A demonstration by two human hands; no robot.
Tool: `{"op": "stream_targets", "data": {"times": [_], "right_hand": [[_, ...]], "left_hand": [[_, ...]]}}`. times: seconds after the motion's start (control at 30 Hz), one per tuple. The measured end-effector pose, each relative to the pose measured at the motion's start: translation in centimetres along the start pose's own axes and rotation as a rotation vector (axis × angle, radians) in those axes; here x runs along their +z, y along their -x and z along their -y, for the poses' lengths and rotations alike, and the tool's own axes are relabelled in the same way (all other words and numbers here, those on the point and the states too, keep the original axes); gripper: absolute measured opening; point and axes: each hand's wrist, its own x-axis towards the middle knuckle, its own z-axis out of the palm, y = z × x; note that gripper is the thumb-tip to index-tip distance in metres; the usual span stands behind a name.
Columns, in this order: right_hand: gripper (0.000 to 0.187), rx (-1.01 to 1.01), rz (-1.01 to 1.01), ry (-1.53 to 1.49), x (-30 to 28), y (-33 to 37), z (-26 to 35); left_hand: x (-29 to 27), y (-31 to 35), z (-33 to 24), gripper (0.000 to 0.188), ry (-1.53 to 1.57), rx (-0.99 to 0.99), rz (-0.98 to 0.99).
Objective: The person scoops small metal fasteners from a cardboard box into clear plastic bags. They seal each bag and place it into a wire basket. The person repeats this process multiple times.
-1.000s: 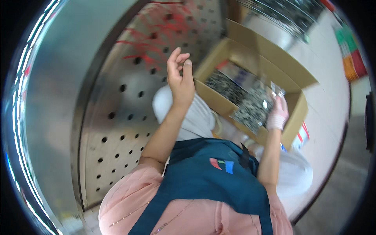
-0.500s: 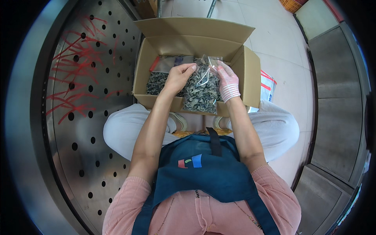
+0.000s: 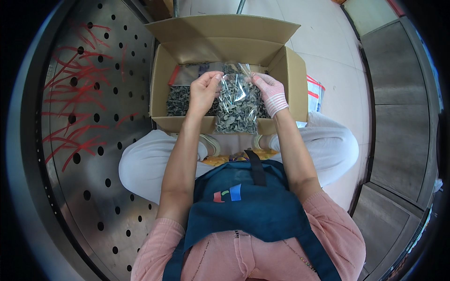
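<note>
A clear plastic bag (image 3: 237, 112) filled with dark, crinkled dried pieces hangs upright over the near side of an open cardboard box (image 3: 220, 50). My bare left hand (image 3: 203, 93) pinches the bag's upper left edge between thumb and fingers. On the other side, my right hand (image 3: 271, 92), in a pink-and-white striped glove, grips its upper right edge. Light glints off the plastic between them. Behind the bag, the box holds more of the dark dried pieces (image 3: 178, 100), partly under a clear sheet or packet with a red edge (image 3: 174, 75).
A perforated metal panel (image 3: 105, 154) with red strands across it stands on the left. Grey cabinet doors (image 3: 398, 140) line the right side. A white package with red stripes (image 3: 315, 91) lies on the tiled floor (image 3: 335, 77) beside the box.
The bag's top, which stood up near my right hand, is now drawn out between both hands. The view has shifted slightly, so the box appears further left.
</note>
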Motion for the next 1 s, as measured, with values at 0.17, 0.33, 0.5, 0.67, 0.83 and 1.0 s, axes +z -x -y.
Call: {"op": "stream_targets", "data": {"times": [0.17,0.33,0.5,0.67,0.83,1.0], "right_hand": [[0.025,0.08,-0.118,0.03,-0.4,-0.3,0.3],[0.028,0.087,-0.051,-0.049,-0.8,-0.4,-0.1],[0.026,0.05,-0.007,-0.062,-2.2,-1.1,-1.1],[0.011,0.011,0.026,-0.193,-3.0,-1.9,-2.5],[0.005,0.001,0.039,-0.207,-3.1,-1.7,-2.5],[0.008,0.013,0.088,-0.239,-3.0,-1.2,-1.3]], "left_hand": [[-0.7,-0.4,0.6,0.021,0.081,0.013,-0.015],[-1.6,-0.5,1.2,0.022,0.078,0.002,0.015],[-1.9,-0.3,0.6,0.021,0.043,-0.023,0.025],[-2.3,-0.2,0.4,0.018,0.047,-0.027,0.039],[-2.1,-0.1,0.8,0.013,0.056,0.0,0.013],[-2.1,-0.3,1.6,0.011,0.087,0.05,0.016]]}}
